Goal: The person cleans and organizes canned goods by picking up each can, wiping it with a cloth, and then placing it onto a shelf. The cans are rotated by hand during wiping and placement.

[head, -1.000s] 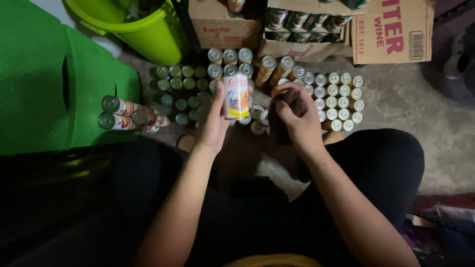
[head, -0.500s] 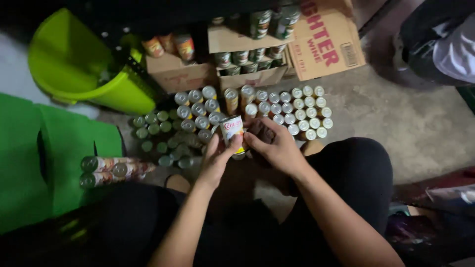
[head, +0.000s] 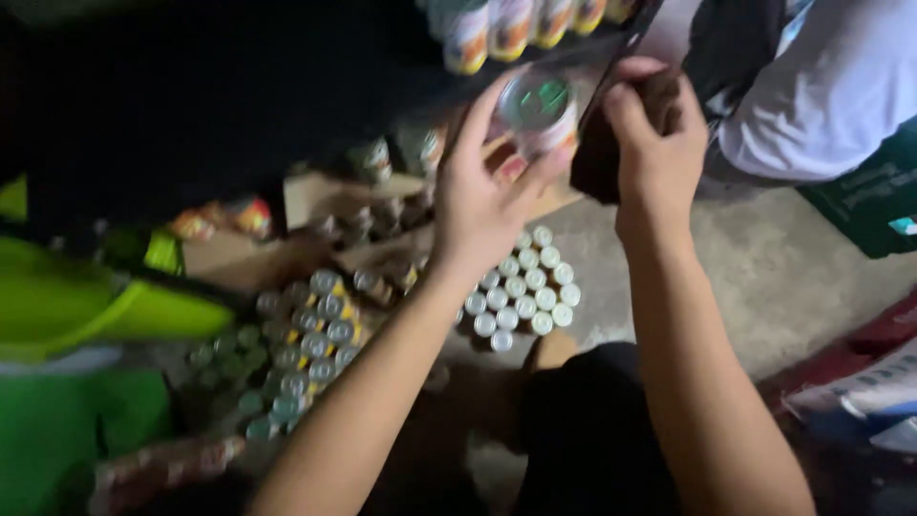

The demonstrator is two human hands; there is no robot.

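Note:
My left hand is raised and grips a small tin can with a shiny lid. Beside it my right hand holds a dark cloth pressed against the can's side. Below both hands, several more cans stand in rows on the concrete floor, and another cluster of cans stands to the left. The picture is blurred by motion.
A shelf row of labelled cans runs along the top. Cardboard boxes sit behind the floor cans. A lime-green bucket and a green surface are at left. Another person in a white top is at upper right.
Both hands have lifted the can from low over the floor rows to high in view. The camera has tilted upward, bringing the shelf and the other person into sight.

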